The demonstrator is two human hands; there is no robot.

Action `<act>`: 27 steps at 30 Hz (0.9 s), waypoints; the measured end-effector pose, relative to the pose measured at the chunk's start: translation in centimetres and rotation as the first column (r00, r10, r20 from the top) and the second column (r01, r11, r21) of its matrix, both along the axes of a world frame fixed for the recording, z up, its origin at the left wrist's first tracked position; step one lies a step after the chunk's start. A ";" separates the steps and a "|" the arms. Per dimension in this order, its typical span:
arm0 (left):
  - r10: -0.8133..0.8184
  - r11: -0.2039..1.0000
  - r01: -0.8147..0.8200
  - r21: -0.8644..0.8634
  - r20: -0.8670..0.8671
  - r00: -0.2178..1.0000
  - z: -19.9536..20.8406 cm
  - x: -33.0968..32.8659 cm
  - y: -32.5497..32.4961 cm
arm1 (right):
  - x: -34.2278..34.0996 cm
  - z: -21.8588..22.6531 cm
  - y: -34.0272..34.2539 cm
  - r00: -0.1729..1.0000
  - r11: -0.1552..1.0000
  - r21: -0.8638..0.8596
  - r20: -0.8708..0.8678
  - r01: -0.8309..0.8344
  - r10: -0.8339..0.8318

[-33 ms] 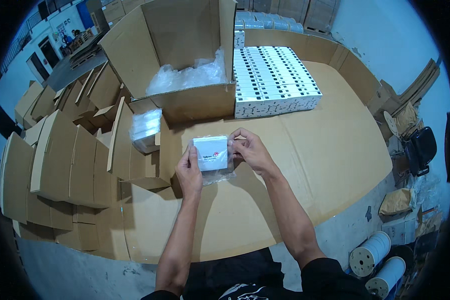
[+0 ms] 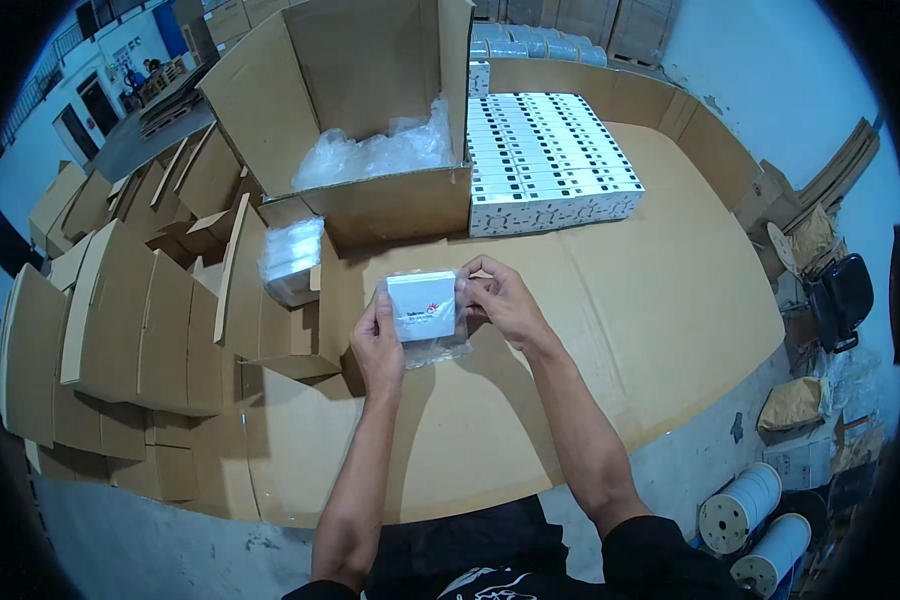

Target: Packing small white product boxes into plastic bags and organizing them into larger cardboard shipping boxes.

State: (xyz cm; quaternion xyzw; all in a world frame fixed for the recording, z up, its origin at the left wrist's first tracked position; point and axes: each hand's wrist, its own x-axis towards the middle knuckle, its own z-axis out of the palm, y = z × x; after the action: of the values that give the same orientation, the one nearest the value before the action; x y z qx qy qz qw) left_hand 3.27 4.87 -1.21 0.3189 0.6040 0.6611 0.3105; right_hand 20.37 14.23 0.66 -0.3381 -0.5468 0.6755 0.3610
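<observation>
A flat white square item with a small red mark sits inside a clear plastic bag (image 2: 425,310), held above the cardboard-covered table. My left hand (image 2: 378,340) grips the bag's left edge, thumb on top. At its upper right edge, my right hand (image 2: 500,298) pinches the plastic between thumb and fingers. The loose end of the bag hangs on the near side. Left of my hands stands an open small carton (image 2: 300,345) with several clear-wrapped packs (image 2: 292,255) stacked in it.
A large open carton (image 2: 390,215) with clear plastic bags (image 2: 375,155) stands behind. Rows of white printed boxes (image 2: 555,165) are at the back right. Several open cartons (image 2: 120,320) crowd the left. Cable reels (image 2: 740,507) and a black chair (image 2: 840,300) are on the right.
</observation>
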 end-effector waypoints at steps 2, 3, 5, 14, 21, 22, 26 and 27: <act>-0.001 1.000 0.001 0.017 0.010 1.000 0.6 0.1 -0.1 | 0.2 0.0 0.1 0.995 0.999 -0.015 -0.094 -0.038 0.037; 0.008 0.999 -0.008 0.031 -0.022 1.000 0.6 0.0 0.0 | 0.3 0.0 0.2 0.995 0.999 -0.015 -0.093 -0.038 0.037; 0.023 0.999 -0.021 0.045 -0.056 0.998 0.7 -0.3 -0.2 | 0.2 0.0 0.2 0.991 0.998 0.001 -0.119 -0.056 0.056; -0.010 0.967 -0.051 0.251 0.236 0.972 1.0 0.0 0.5 | -0.4 0.4 -0.3 0.981 0.994 0.106 -0.191 0.029 -0.008; -0.165 0.915 0.010 0.403 0.351 0.922 -0.9 -1.5 1.4 | -0.6 1.2 -0.8 0.998 0.988 0.151 -0.040 -0.040 0.046; -0.209 0.895 0.038 0.444 0.342 0.916 -0.7 -1.5 1.4 | -0.4 1.2 -0.7 0.998 0.985 0.158 0.014 -0.070 0.069; -0.296 0.898 0.106 0.428 0.407 0.864 0.6 -1.3 0.6 | 0.1 1.1 -0.7 0.994 0.978 0.178 0.048 -0.104 0.097; -0.327 0.918 0.257 0.302 0.212 0.921 0.9 -1.6 0.4 | 0.2 0.9 -0.7 0.994 0.979 0.175 0.053 -0.101 0.093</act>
State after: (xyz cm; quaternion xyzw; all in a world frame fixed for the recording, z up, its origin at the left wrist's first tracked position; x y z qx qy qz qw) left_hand 1.63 5.22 -0.27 0.3565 0.4084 0.7182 0.4362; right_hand 20.61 13.57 1.51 -0.2924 -0.6288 0.6332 0.3439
